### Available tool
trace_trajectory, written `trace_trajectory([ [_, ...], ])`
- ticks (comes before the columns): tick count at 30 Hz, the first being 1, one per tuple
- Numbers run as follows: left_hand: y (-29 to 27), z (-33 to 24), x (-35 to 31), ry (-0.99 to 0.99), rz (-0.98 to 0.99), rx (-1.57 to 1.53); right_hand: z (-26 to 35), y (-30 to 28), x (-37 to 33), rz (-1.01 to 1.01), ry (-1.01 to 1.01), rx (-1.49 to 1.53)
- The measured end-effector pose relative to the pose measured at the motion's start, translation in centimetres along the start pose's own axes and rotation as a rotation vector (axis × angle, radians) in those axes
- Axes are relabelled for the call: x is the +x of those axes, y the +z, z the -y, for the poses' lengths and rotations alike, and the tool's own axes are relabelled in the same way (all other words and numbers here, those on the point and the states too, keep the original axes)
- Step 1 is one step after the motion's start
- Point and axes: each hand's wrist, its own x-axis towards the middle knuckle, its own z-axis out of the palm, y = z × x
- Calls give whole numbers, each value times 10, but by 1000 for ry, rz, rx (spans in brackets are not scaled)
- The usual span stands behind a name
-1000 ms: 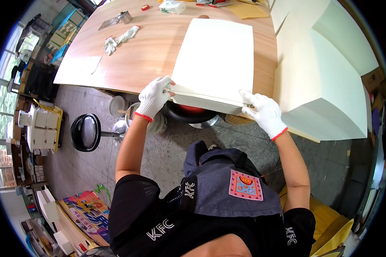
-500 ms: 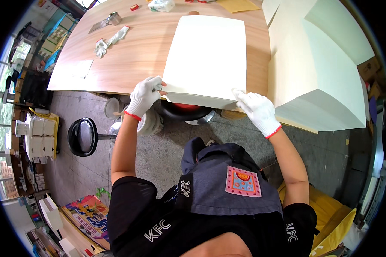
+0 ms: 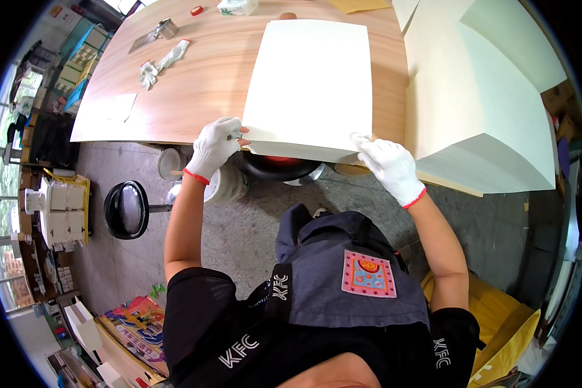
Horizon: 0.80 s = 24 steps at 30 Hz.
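A thick stack of large white paper sheets (image 3: 310, 87) lies on the wooden table, its near edge hanging slightly over the front. My left hand (image 3: 217, 146), in a white knit glove with a red cuff and bare fingertips, is curled closed at the near left corner, where the sheet edges fan a little. At the near right corner my right hand (image 3: 388, 167), gloved alike, grips the edge with its fingers on the top sheet. Its thumb is hidden.
A tall stack of cream sheets (image 3: 462, 123) stands at the right. On the wooden table (image 3: 194, 97) lie spare gloves (image 3: 158, 64), a metal cup (image 3: 167, 28), a tissue pack (image 3: 238, 6) and a red tape roll (image 3: 196, 11). Below are a black stool (image 3: 125, 209) and white bucket (image 3: 226, 184).
The whole view has shifted slightly. Both hands stay at the same corners of the paper stack, with barely any movement.
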Motion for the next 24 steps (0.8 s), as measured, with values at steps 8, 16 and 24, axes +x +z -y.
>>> trace_trajectory([
  [8,3,-1,0,28,-36,-2,-5,2,-2,6,-3,23],
  [16,6,1,-5,7,-26,61,-7,11,-5,-55,-32,7],
  [24,7,-18,-14,60,-122,120,2,36,-34,82,114,-124],
])
